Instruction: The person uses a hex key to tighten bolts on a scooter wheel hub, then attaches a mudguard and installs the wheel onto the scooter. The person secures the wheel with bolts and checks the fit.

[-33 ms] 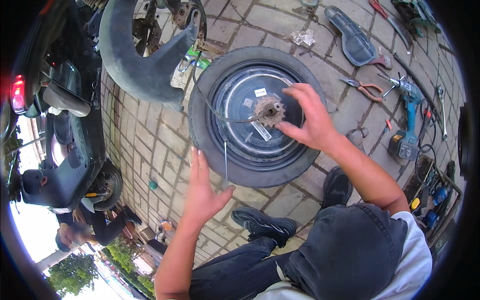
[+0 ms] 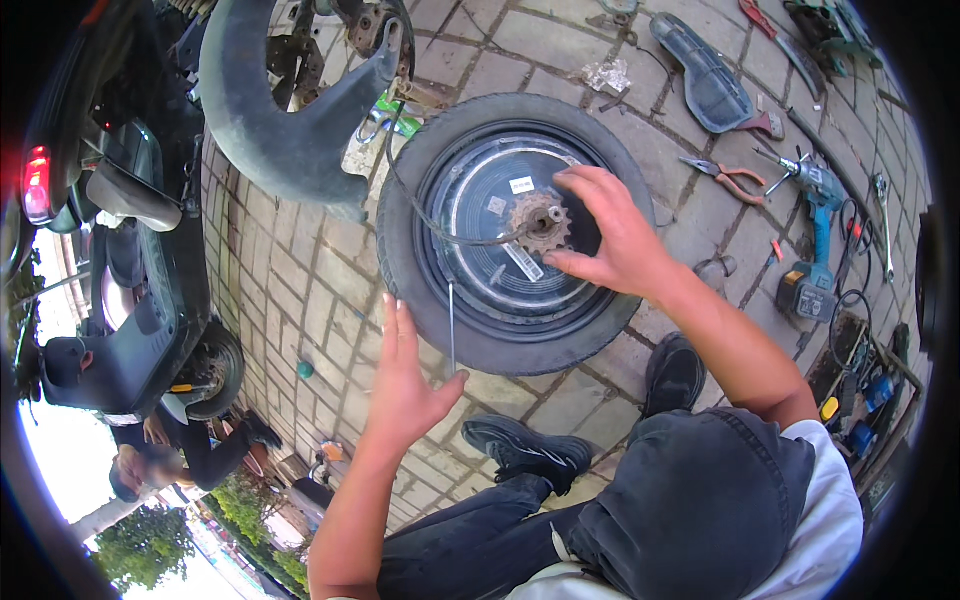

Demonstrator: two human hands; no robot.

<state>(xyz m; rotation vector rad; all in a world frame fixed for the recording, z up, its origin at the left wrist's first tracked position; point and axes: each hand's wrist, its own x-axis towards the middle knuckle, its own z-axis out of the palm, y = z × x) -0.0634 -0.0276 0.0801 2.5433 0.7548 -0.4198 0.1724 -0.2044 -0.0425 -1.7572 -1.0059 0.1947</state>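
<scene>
1. A wheel point(image 2: 465, 205) lies flat on the paving point(image 2: 300, 320) in front of the person, its black tyre point(image 2: 397, 240) around a dark hub disc with small pale labels.
2. At its centre sits a rusty toothed sprocket point(image 2: 522, 220) with a short axle point(image 2: 548, 216) standing up through it; a black cable point(image 2: 470, 240) runs from there across the disc and over the tyre to the upper left.
3. The two hands are apart, on opposite sides of the wheel.
4. The right hand point(image 2: 625, 245) is above the wheel's right part, thumb and fingers spread with a gap between them; the thumb tip is just beside the sprocket.
5. The left hand point(image 2: 400, 395) is at the tyre's lower left edge, fingers straight and thumb held away from them.
6. A thin metal rod point(image 2: 452, 325) reaches from that thumb up over the tyre; whether the hand grips it cannot be told from this angle.
7. To the right lie orange-handled pliers point(image 2: 735, 183), a blue power drill point(image 2: 824, 205) with a black battery, and a wrench point(image 2: 886, 235).
8. A curved dark fender point(image 2: 285, 150) is at the upper left, with a dark scooter point(image 2: 125, 350) beyond it.
</scene>
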